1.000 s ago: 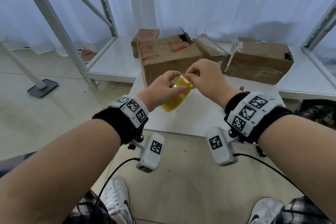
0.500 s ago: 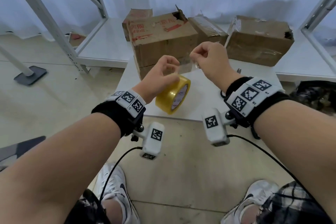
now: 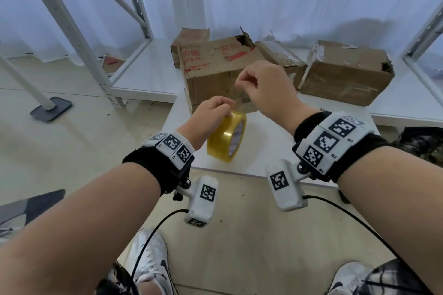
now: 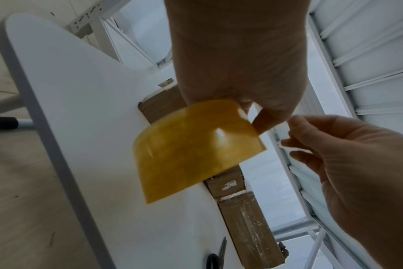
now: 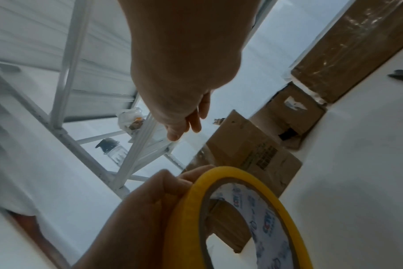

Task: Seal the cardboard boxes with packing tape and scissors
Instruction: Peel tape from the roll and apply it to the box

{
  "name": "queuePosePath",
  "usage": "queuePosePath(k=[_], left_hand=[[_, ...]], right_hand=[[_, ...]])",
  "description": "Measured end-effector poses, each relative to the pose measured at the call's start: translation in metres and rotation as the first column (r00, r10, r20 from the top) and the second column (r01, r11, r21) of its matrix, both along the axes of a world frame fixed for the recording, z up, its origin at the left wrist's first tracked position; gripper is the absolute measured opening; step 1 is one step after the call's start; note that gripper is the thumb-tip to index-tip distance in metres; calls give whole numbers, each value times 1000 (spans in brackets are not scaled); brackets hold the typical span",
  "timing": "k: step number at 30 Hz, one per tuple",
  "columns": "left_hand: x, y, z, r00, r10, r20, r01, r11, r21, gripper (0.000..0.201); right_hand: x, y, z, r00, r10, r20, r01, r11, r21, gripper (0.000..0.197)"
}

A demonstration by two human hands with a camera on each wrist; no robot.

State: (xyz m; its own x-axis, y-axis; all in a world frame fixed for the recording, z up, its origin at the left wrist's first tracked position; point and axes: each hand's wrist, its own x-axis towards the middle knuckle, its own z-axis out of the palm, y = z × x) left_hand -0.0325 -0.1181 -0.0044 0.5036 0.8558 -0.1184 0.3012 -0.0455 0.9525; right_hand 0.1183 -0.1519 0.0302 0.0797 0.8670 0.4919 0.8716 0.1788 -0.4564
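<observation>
My left hand [image 3: 225,112] grips a yellow roll of packing tape [image 3: 226,137] from above, holding it on edge just over the near part of the white table [image 3: 263,151]. My right hand [image 3: 239,82] pinches the free end of the tape, and a short clear strip [image 4: 283,131] stretches from the roll [image 4: 196,151] up to its fingertips. A big cardboard box [image 3: 215,67] with red print stands right behind both hands. The scissors [image 4: 219,254] lie on the table at the right, hidden by my right wrist in the head view.
Another brown box [image 3: 345,72] sits at the right, a flat one [image 3: 279,55] and a small one [image 3: 191,37] behind the big box. White metal shelf frames [image 3: 72,31] flank the table. A dark bag [image 3: 422,143] lies at the far right.
My right hand has drawn away from the roll, up and to the right, peeling out a strip of tape. The left hand has lowered the roll toward the table.
</observation>
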Motion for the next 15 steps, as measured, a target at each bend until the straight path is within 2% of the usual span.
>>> queuePosePath(k=[3,8,10,13,15], left_hand=[[-5,6,13,999,28,32,-28,1000,5,9],[-17,14,23,998,-66,6,67,997,-37,21],[-21,17,25,999,-32,-40,31,999,-13,42],[-29,23,27,980,129,-153,-123,991,50,83],[-34,27,31,950,188,-251,-176,982,69,95]], right_hand=[[-8,10,25,999,28,27,-27,1000,-11,11],[-15,17,43,996,70,52,-67,996,-63,10],[-14,18,41,998,66,-2,-66,995,-81,9],[-9,24,32,993,25,-118,-42,988,-148,10],[-6,29,24,987,-27,-158,-10,972,-233,19]])
